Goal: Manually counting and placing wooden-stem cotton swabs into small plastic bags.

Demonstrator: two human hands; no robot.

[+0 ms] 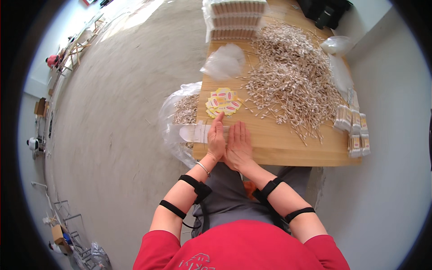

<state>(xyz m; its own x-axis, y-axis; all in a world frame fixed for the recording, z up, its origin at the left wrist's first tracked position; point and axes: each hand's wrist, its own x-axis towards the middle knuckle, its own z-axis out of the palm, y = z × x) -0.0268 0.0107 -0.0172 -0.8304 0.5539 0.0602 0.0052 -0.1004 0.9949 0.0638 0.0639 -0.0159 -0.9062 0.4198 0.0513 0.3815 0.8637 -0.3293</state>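
Note:
My left hand [216,140] stands on its edge at the table's front left, fingers stretched forward. Close against it, my right hand [238,146] lies with straight fingers, palm turned down and inward. A small row of cotton swabs [226,134] shows between the two hands, partly hidden by them. Touching the left hand's outer side is a stack of clear plastic sleeves [194,133] that reaches past the table edge. Just beyond my fingertips lies a loose pile of yellow-and-white printed cards [223,103].
A large heap of loose cotton swabs [292,72] covers the table's far right. Packed swab bundles [237,20] are stacked at the back, near clear plastic bags [223,61]. Filled small packs [355,130] sit at the right edge. A plastic sack of swabs [186,110] stands left of the table [288,155].

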